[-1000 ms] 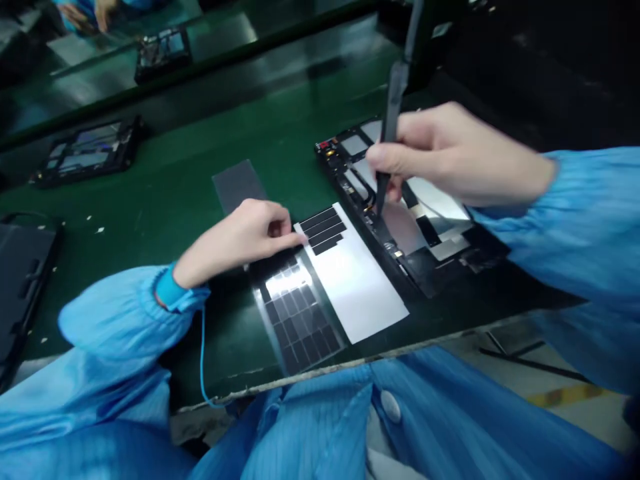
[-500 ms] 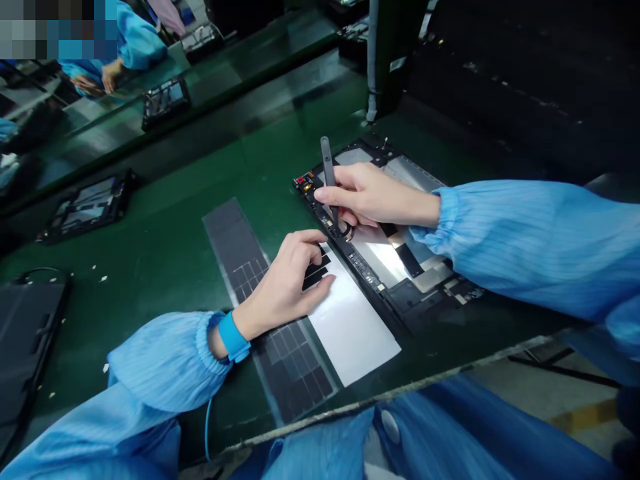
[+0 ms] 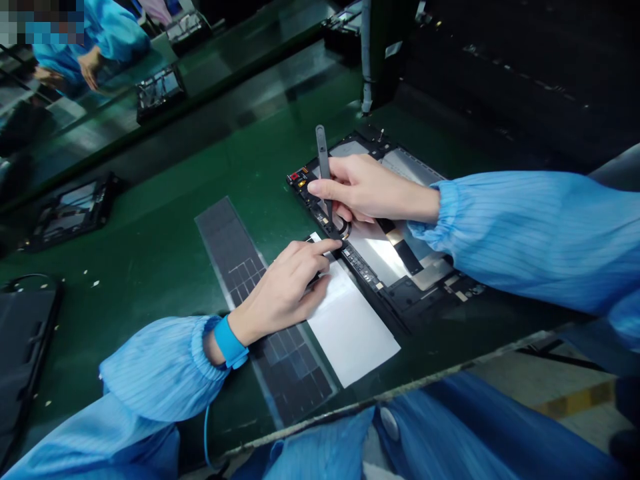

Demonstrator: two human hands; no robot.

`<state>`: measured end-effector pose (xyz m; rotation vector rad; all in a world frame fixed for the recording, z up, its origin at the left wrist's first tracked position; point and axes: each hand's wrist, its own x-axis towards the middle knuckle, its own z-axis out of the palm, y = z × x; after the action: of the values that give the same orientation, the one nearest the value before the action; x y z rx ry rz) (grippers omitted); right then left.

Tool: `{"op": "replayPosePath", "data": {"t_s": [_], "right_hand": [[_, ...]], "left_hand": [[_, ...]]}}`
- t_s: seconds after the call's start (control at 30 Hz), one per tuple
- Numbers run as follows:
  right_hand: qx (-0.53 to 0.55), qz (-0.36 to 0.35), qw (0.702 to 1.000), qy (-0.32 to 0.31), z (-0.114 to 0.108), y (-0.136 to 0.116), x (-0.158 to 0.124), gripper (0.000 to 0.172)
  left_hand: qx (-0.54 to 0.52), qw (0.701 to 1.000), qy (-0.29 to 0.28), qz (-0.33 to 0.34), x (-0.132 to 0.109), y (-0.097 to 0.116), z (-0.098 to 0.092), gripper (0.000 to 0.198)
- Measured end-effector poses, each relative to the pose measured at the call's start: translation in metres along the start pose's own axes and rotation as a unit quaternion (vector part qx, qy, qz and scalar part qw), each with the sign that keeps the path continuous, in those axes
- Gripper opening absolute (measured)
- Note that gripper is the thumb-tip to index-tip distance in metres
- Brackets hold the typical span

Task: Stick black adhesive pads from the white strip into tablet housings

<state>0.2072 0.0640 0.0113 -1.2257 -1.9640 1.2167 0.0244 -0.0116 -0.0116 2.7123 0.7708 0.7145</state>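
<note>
In the head view, my right hand [image 3: 363,187] is closed around black tweezers [image 3: 323,153], held nearly upright. Their tips point down at the near edge of an opened tablet-like device [image 3: 373,243], whose silver plates and dark circuit parts are exposed. My left hand [image 3: 295,283] has its index finger stretched to that same edge, close to the tips; the other fingers are bent, with nothing visible in them. Partly beneath this hand lies a white backing sheet [image 3: 355,340] with black strips, mostly covered. A clear sheet of dark cut pieces [image 3: 295,360] extends under my left wrist.
Another opened device [image 3: 73,210] sits at the left on the green bench [image 3: 160,233]. A black case [image 3: 25,340] lies at the left edge. Beyond a raised ledge are another device [image 3: 160,90] and a co-worker's hands [image 3: 90,67]. A grey post [image 3: 367,60] stands behind.
My left index finger has extended forward onto the device's edge. My right hand keeps the tweezers at nearly the same spot. The view has shifted slightly.
</note>
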Motion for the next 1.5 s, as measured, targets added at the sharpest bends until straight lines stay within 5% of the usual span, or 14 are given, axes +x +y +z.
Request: {"op": "replayPosePath", "data": {"t_s": [0.53,0.8,1.07,1.33,1.43,1.5], "right_hand": [[0.035,-0.052,0.996,0.062,0.005,-0.001,-0.005,0.024],[0.053,-0.044,0.996,0.063,0.005,0.006,-0.002,0.024],[0.066,-0.005,0.996,0.052,0.003,0.000,-0.003,0.027],[0.113,-0.016,0.993,0.036,0.006,0.002,-0.001,0.026],[0.144,-0.007,0.989,0.039,-0.006,-0.010,-0.005,0.027],[0.103,-0.017,0.993,0.056,-0.025,-0.018,-0.010,0.032]], "left_hand": [[0.043,0.998,-0.020,-0.038,0.002,0.005,0.002,0.019],[0.066,0.995,-0.058,0.045,0.001,0.016,0.003,0.022],[0.022,0.997,0.002,-0.075,-0.002,0.016,0.004,0.016],[-0.112,0.988,-0.022,-0.104,-0.007,0.054,0.006,0.014],[-0.113,0.984,-0.004,-0.141,0.000,0.045,-0.003,0.004],[-0.087,0.973,0.010,-0.215,0.012,0.026,-0.012,0.018]]}}
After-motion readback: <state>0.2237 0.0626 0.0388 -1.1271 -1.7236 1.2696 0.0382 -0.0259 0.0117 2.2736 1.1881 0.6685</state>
